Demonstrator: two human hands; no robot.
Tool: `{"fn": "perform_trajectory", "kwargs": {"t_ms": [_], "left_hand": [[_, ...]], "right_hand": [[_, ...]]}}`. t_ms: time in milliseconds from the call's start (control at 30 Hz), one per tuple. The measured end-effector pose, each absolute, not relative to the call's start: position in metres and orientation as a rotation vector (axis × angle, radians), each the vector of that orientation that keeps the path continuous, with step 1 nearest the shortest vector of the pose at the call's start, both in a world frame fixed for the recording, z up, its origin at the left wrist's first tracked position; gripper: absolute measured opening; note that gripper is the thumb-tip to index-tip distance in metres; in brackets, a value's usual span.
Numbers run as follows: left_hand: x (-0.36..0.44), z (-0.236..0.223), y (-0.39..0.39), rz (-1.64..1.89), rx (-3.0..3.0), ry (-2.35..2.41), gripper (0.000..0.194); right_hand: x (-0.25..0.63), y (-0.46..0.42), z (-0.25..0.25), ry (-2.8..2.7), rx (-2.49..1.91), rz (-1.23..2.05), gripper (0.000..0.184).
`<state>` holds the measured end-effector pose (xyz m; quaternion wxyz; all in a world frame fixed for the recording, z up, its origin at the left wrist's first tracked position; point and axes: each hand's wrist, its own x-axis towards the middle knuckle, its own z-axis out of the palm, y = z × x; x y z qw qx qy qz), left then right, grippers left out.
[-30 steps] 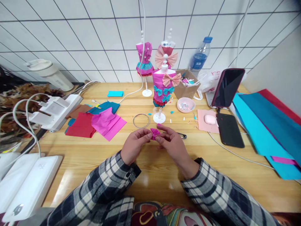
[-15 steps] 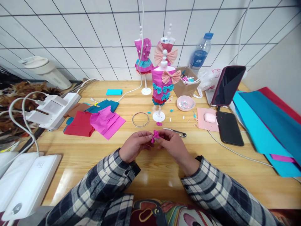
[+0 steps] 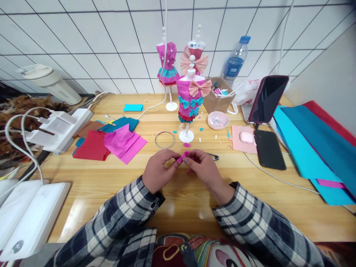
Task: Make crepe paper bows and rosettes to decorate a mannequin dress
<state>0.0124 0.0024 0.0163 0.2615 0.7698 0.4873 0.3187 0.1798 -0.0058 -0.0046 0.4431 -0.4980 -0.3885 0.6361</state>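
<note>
We log a glossy light-wood table (image 3: 91,181); standing upright on it, a white miniature dress form (image 3: 187,100) in magenta with a peach bow. Left side, we see a creased magenta papery sheet (image 3: 129,148) overlapping a flat red one. Left hand (image 3: 158,168) pinches one end, right hand (image 3: 208,168) the other, of our gathered magenta papery piece, listed below. Thin round silver-coloured ring (image 3: 165,148) just beyond the left hand. Gathered magenta papery piece (image 3: 183,157): between both hands' fingertips. Tiny magenta scrap (image 3: 187,145) near the form's base.
</note>
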Motion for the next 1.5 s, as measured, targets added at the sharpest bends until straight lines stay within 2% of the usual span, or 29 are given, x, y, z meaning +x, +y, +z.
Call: {"fn": "perform_trajectory", "kwargs": {"t_ms": [233, 367, 500, 700, 933, 1133, 1367, 1500], "left_hand": [[0.0128, 0.0168, 0.002, 0.819, 2.121, 1.323, 0.023], [0.0122, 0.0154, 0.0021, 0.854, 2.181, 1.399, 0.02], [0.0091, 0.0147, 0.0039, 0.876, 2.035, 1.446, 0.021], [0.0115, 0.0171, 0.0042, 0.871, 1.817, 1.423, 0.022], [0.0137, 0.0173, 0.0036, 0.836, 1.682, 1.376, 0.024], [0.014, 0.0155, 0.0052, 0.831, 1.464, 1.2, 0.027], [0.0119, 0.0147, 0.0071, 0.748, 1.311, 1.079, 0.03], [0.0118, 0.0125, 0.0063, 0.786, 1.231, 1.055, 0.031]], "right_hand": [[0.1824, -0.004, -0.0021, -1.07, -1.305, 1.518, 0.026], [0.1812, -0.0046, -0.0013, -1.118, -1.321, 1.506, 0.025], [0.1813, -0.004, -0.0034, -1.104, -1.294, 1.566, 0.029], [0.1818, -0.0041, -0.0036, -1.023, -1.261, 1.574, 0.023], [0.1808, -0.0057, -0.0041, -0.951, -1.226, 1.651, 0.029], [0.1815, -0.0043, -0.0034, -0.932, -1.179, 1.671, 0.025], [0.1837, -0.0038, -0.0017, -0.943, -1.083, 1.765, 0.039], [0.1827, -0.0037, -0.0017, -0.975, -1.121, 1.698, 0.029]]}}
